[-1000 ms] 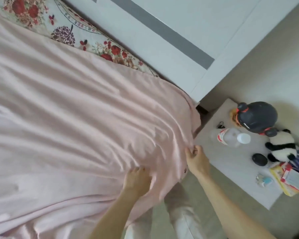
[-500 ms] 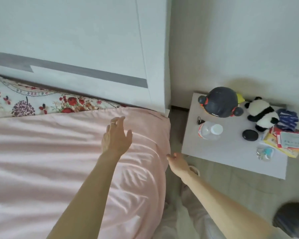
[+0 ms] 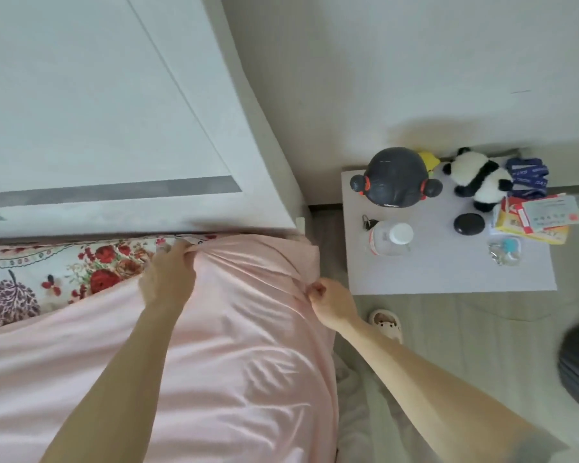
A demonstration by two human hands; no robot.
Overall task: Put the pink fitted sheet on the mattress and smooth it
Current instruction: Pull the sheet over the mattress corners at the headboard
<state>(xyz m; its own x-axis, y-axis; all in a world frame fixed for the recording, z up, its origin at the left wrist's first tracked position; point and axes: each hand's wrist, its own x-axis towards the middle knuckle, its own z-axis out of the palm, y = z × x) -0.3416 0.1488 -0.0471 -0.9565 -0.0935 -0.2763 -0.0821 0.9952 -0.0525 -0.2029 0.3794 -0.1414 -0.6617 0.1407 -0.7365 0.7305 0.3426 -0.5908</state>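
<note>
Right, you are pulling the pink fitted sheet [image 3: 234,362] over the corner at centre frame. Your left hand [image 3: 168,277] is curling its fingers [image 3: 178,253] round the bunched top edge, and your right hand [image 3: 331,302] is pinching the side. The floral mattress [image 3: 47,272] at left is showing uncovered, so the rest of the fitting and the smoothing are waiting.

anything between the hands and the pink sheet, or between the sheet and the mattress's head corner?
Nothing visible. The left hand grips the pink fitted sheet at its bunched edge by the headboard; the right hand pinches its side edge at the corner. The floral mattress lies bare further left.
</note>
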